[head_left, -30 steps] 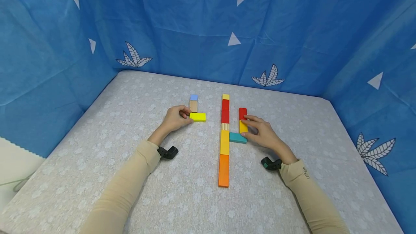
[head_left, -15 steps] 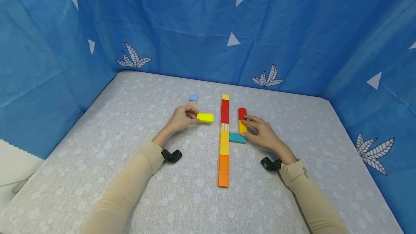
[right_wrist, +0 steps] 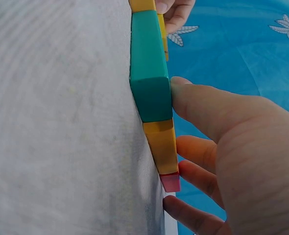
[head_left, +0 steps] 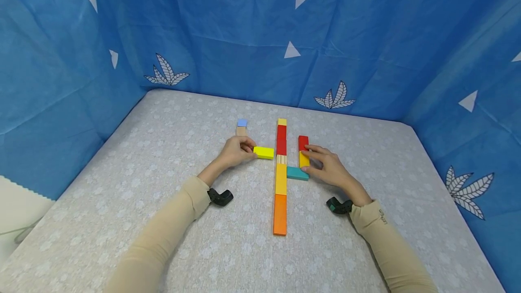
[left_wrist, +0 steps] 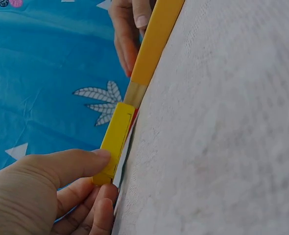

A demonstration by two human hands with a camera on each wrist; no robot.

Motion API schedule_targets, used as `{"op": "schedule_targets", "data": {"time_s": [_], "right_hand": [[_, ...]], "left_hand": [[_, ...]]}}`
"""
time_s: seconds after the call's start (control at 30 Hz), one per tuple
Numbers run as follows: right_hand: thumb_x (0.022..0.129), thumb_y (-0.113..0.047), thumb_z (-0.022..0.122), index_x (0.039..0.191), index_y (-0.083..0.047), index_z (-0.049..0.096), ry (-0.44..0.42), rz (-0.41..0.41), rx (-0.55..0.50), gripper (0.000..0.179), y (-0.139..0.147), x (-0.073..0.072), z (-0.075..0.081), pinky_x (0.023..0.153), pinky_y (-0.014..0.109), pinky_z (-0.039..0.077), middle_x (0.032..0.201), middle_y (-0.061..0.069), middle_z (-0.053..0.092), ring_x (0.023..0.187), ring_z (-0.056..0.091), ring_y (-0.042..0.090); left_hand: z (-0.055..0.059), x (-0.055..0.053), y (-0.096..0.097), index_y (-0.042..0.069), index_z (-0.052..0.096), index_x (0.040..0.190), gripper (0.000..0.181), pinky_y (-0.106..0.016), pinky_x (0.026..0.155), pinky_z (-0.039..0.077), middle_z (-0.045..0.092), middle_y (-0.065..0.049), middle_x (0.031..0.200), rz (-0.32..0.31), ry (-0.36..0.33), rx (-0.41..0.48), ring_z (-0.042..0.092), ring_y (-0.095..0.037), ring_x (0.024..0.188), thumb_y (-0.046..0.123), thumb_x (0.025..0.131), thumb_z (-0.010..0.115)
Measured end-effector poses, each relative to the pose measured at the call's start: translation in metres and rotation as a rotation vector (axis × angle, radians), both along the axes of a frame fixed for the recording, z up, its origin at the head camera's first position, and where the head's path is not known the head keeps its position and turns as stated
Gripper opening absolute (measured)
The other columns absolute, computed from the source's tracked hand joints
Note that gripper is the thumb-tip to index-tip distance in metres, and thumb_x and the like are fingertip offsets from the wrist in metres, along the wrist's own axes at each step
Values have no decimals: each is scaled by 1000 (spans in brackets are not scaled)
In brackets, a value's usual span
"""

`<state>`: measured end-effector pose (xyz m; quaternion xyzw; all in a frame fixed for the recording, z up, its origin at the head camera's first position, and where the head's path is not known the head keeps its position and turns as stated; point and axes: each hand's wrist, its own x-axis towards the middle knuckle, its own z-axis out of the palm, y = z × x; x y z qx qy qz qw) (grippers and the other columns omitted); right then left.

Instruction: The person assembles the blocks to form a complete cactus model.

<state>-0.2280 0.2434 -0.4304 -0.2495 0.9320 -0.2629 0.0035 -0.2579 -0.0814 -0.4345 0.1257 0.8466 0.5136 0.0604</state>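
Note:
My left hand (head_left: 237,152) pinches one end of a bright yellow block (head_left: 264,153) between thumb and fingers, its other end just left of the central column. In the left wrist view the thumb lies on the yellow block (left_wrist: 116,137). That column runs away from me: an orange block (head_left: 280,215), an amber one (head_left: 281,180), a striped wooden piece (head_left: 281,159), red blocks (head_left: 281,141) and a pale yellow end. My right hand (head_left: 329,166) rests loosely along the branch on the right, thumb at the teal block (head_left: 296,173), fingertips by an amber block (head_left: 303,160) and a red block (head_left: 303,141).
Beyond my left hand lie a blue block (head_left: 242,122) and a plain wooden block (head_left: 242,131), end to end. A patterned grey cloth covers the table (head_left: 228,248). Blue curtain (head_left: 228,26) hangs along the back and sides.
My left hand has carried the yellow block rightward and slightly nearer me, from beside the plain wooden block to the central column. The right hand has stayed in place.

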Motion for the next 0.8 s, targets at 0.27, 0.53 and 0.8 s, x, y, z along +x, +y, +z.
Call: {"op": "schedule_targets", "data": {"time_s": [0.27, 0.53, 0.8], "right_hand": [[88, -36, 72, 138, -10, 57, -9, -13, 8, 58, -2, -2, -1, 109, 65, 28, 150, 15, 45, 138, 40, 38], [88, -37, 72, 137, -10, 58, -8, -15, 8, 58, -1, -2, -1, 109, 65, 28, 149, 15, 45, 137, 41, 38], [88, -36, 72, 137, -10, 57, -10, -16, 5, 59, -1, -2, -1, 109, 64, 31, 149, 15, 45, 137, 41, 38]], "left_hand": [[2, -2, 5, 1, 69, 107, 28, -24, 73, 51, 69, -11, 94, -17, -9, -67, 63, -17, 81, 9, 81, 78], [1, -4, 7, 2, 69, 105, 28, -24, 73, 51, 69, -11, 93, -31, -8, -69, 64, -16, 80, 8, 80, 79], [-1, -5, 9, 1, 69, 105, 29, -24, 73, 51, 70, -11, 91, -30, -5, -60, 64, -17, 80, 8, 79, 80]]}}
